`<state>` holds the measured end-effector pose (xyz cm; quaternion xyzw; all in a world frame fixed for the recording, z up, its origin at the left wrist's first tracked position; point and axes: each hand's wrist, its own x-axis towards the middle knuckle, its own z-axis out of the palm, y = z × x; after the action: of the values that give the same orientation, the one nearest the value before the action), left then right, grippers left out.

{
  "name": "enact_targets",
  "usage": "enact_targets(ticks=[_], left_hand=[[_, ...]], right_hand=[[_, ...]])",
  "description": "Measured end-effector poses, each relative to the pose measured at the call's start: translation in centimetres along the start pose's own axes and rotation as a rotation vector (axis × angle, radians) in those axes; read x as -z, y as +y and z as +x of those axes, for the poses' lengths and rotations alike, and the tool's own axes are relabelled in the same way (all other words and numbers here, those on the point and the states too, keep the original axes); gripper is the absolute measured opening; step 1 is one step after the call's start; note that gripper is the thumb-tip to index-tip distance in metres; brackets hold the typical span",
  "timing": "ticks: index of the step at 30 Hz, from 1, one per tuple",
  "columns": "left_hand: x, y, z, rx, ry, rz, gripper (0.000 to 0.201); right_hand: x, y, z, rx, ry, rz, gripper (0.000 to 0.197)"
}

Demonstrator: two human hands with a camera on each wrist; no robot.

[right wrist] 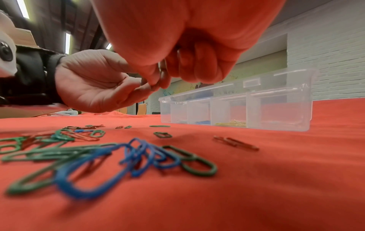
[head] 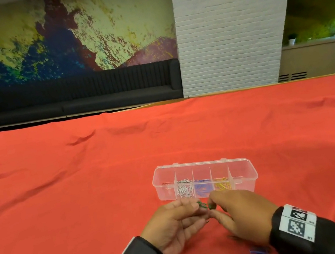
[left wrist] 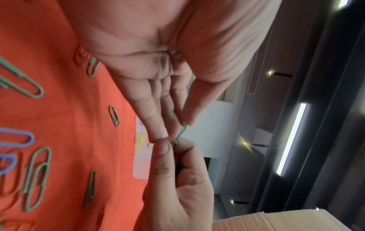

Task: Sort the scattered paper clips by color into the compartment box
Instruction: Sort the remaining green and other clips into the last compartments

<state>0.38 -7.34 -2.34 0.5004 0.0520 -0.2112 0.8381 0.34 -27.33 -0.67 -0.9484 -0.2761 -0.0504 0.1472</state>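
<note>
On the worktop (head: pixel 103 171), the box (head: pixel 202 163) holds white, blue and yellow clips. Just before it, a green clip (head: pixel 202 204) is pinched between the left hand (head: pixel 174 224) and right hand (head: pixel 241 210), apparently linked clips. These should be separated gently, then dropped into an empty compartment.

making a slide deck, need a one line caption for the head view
Both hands, left and right, pinch green paper clips before a clear compartment box on a red tablecloth.

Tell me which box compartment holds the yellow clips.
The fourth compartment from the left of the box, right of the blue clips.
</note>
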Motion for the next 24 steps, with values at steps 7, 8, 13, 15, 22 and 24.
enact_targets(ticks=[7,8,13,15,22,24], left_hand=[[0.46,0.13,-0.34,-0.048,0.019,-0.012,0.017],[0.45,0.11,-0.35,-0.062,0.014,0.03,0.021],[-0.09,-0.1,-0.4,-0.084,-0.133,0.237,0.033],[-0.37,-0.23,-0.26,-0.121,-0.127,0.363,0.024],[-0.33,-0.21,-0.12,-0.136,-0.021,0.535,0.009],[-0.29,-0.06,-0.29,-0.12,-0.006,0.524,0.01]], right_hand=[[-0.25,0.24,0.11,0.001,0.01,0.024,0.016],[-0.32,0.26,0.16,0.012,0.008,0.03,0.015],[-0.58,0.58,0.23,0.02,-0.043,0.096,0.014],[-0.73,0.78,0.27,0.011,-0.043,0.115,0.017],[-0.8,0.61,0.26,0.024,-0.036,0.137,0.011],[-0.73,0.49,0.32,0.026,-0.025,0.151,0.012]])
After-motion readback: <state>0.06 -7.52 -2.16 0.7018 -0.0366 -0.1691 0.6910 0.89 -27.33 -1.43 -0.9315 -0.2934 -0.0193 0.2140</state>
